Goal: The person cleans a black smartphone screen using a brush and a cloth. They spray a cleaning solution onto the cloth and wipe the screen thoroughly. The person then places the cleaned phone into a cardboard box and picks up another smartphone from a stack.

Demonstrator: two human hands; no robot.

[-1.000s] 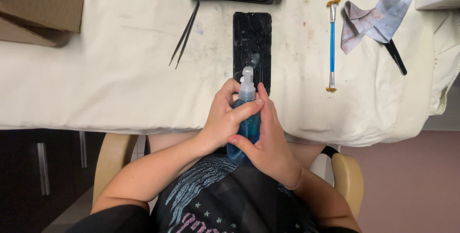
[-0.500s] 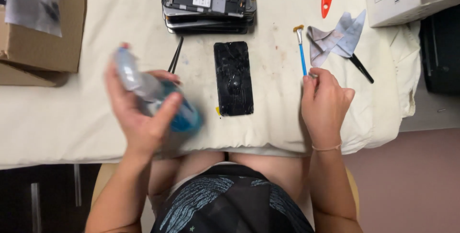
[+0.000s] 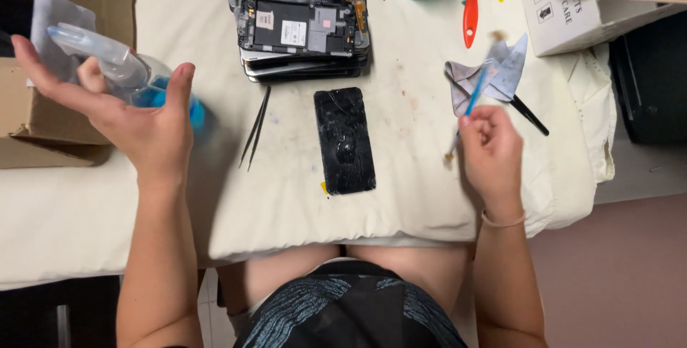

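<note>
Left hand (image 3: 136, 123) closed round spray bottle (image 3: 125, 76), raised over table (image 3: 86, 205) left edge: light, likely slippery plastic. Right hand (image 3: 492, 149) pinches thin blue tool (image 3: 472, 101). Cracked phone screen (image 3: 344, 140) lies between, judged fragile; lift by edges.

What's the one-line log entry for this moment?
left hand: holds spray bottle | right hand: holds blue tool | cracked phone screen: on cloth

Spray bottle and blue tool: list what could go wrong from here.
1. The left hand holds the spray bottle tilted with open fingers; it may slip or drip onto the stacked phone frames.
2. The right hand grips the blurred blue tool above the cracked black screen; pressure could spread the cracks.
</note>
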